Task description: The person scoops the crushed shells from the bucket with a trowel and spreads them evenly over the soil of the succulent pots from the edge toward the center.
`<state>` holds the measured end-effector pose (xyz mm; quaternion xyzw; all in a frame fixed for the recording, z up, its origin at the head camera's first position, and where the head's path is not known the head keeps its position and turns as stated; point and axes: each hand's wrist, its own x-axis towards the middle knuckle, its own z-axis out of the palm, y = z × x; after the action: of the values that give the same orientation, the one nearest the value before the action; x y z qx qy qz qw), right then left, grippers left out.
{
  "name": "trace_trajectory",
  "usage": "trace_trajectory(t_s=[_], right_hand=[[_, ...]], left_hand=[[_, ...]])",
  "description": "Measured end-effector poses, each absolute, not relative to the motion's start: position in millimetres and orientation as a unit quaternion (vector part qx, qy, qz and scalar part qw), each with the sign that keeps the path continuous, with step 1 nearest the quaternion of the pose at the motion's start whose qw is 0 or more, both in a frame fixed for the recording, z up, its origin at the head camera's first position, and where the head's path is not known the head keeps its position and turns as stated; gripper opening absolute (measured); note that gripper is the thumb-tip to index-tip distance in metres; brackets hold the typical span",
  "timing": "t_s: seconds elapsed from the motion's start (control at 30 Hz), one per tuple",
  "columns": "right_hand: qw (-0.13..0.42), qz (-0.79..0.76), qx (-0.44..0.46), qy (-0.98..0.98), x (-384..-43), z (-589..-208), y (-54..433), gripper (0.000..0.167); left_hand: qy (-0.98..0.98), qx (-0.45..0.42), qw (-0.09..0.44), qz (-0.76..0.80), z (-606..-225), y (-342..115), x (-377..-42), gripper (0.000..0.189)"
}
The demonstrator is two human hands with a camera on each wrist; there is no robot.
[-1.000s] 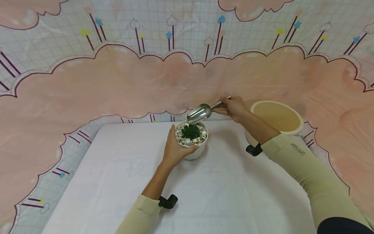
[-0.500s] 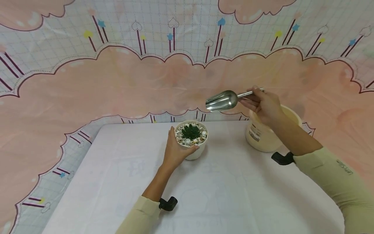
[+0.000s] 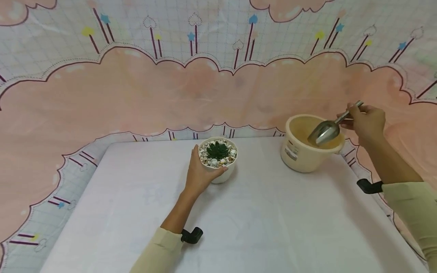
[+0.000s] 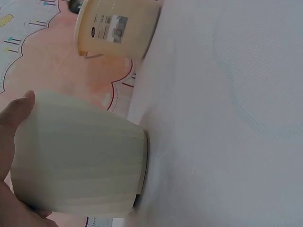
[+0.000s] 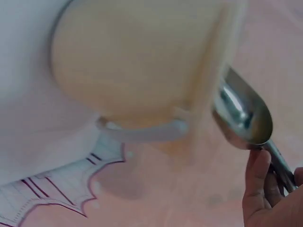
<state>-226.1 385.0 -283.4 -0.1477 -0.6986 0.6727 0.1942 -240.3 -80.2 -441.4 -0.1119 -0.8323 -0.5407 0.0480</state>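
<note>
A white flower pot [image 3: 223,175] stands on the table, filled with pale pebbles around a dark green succulent [image 3: 217,151]. My left hand [image 3: 201,172] grips the pot's left side, thumb along the front below the rim. In the left wrist view the pot's pale wall [image 4: 80,156] fills much of the picture, fingers at its rim. My right hand [image 3: 368,121] holds a metal scoop [image 3: 326,132] by its handle. The scoop's bowl slants down over the mouth of a cream bucket [image 3: 300,157]. In the right wrist view the scoop's bowl [image 5: 244,113] is at the bucket's rim, its tip hidden.
The bucket stands at the table's back right and has a printed label [image 3: 291,151] and a side handle [image 5: 147,132]. A white cloth covers the table [image 3: 252,216]. Behind it hangs a pink and white patterned backdrop [image 3: 205,94].
My right hand has carried the scoop from above the pot rightward to the bucket, tipping its bowl downward. My left hand has stayed on the pot. The head view has shifted slightly.
</note>
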Motion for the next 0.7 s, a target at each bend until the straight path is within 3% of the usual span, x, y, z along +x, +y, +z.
trace_trajectory(t_s=[0.3,0.53,0.7], right_hand=[[0.101,0.424,-0.126,-0.891,-252.5,-321.2,373.4,0.054],[0.011,0.378,-0.082,-0.922,-269.3,-329.2,361.7,0.049],[-0.014,0.369,-0.087,-0.925,-278.5,-335.7,362.9,0.046]], left_hand=[[-0.834,-0.106,0.048,-0.539,-441.6,-82.3,-239.0,0.126],[-0.840,-0.106,0.049,-0.531,-441.4,-81.8,-238.0,0.127],[-0.840,-0.112,0.054,-0.528,-441.1,-82.7,-238.4,0.126]])
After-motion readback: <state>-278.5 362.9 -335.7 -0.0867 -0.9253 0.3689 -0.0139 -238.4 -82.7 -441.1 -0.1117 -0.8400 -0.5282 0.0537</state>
